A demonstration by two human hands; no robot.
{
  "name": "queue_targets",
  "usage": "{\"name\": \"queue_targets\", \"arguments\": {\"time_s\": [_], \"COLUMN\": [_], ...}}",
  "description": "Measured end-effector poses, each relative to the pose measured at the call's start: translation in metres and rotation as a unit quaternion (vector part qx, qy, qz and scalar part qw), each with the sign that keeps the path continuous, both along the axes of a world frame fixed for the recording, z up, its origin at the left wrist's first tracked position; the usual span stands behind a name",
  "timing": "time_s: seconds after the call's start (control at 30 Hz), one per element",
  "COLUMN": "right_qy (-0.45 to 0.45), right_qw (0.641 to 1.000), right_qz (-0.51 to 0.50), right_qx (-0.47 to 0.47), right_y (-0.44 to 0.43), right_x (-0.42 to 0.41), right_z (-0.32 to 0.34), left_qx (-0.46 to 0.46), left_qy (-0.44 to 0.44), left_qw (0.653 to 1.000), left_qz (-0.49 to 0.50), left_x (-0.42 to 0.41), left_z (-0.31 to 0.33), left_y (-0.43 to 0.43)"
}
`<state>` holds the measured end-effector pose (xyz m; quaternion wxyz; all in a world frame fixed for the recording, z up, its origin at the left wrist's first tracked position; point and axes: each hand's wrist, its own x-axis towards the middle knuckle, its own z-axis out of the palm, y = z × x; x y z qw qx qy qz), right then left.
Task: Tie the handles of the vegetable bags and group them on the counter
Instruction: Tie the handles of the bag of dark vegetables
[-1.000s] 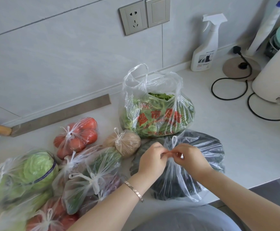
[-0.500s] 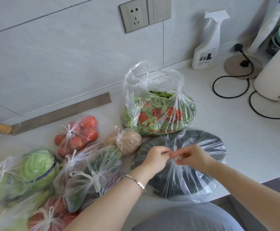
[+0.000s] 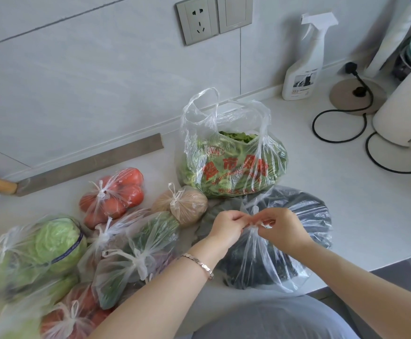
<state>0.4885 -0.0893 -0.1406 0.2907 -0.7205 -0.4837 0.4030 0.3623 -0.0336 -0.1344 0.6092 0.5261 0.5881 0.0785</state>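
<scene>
A clear bag of dark leafy greens (image 3: 304, 216) lies at the counter's front edge. My left hand (image 3: 226, 227) and my right hand (image 3: 280, 227) pinch its twisted handles (image 3: 255, 211) together above the bag. Behind it stands a bag of lettuce with red print (image 3: 233, 167), its handles loose and upright. To the left lie tied bags: tomatoes (image 3: 112, 194), potatoes (image 3: 183, 204), green vegetables (image 3: 136, 253), a cabbage (image 3: 55, 243) and more tomatoes (image 3: 77, 311).
A white spray bottle (image 3: 304, 67) stands by the wall at the back right, beside a kettle base with a black cord (image 3: 339, 118) and a white appliance (image 3: 405, 118). A metal strip (image 3: 89, 165) lies along the wall. The counter (image 3: 346, 192) ends just below the bags.
The handles have been drawn tighter between my fingers, and a short handle end now sticks up above them. Both hands stay over the dark greens bag.
</scene>
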Motion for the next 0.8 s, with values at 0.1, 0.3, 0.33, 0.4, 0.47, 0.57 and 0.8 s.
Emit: {"name": "queue_targets", "arguments": {"time_s": [0.1,0.3,0.33,0.4,0.47,0.57,0.8], "right_qy": [-0.009,-0.077,-0.078,-0.064,0.02,0.163,-0.104], "right_qw": [1.0,0.996,0.996,0.995,0.998,0.985,0.967], "right_qz": [-0.01,0.013,0.027,0.05,0.048,0.058,0.163], "right_qx": [-0.005,0.033,0.044,0.064,0.04,-0.013,0.164], "right_y": [0.002,0.004,0.004,0.006,0.009,0.008,0.003], "right_x": [-0.004,-0.006,-0.005,-0.002,0.003,0.011,0.011], "right_z": [0.002,0.002,0.003,0.006,0.008,0.006,-0.016], "left_qx": [0.025,0.038,0.039,0.04,0.044,0.046,-0.052], "left_qy": [-0.002,0.012,0.011,0.007,0.001,-0.002,-0.007], "left_qw": [1.0,0.999,0.999,0.999,0.999,0.999,0.998], "left_qz": [0.015,0.014,0.014,0.014,0.014,0.001,0.018], "left_x": [0.0,0.0,0.0,0.0,0.001,0.002,-0.001], "left_z": [-0.001,-0.002,-0.002,-0.004,-0.005,-0.006,-0.005], "left_y": [-0.001,0.0,0.0,-0.001,-0.001,-0.003,0.001]}}
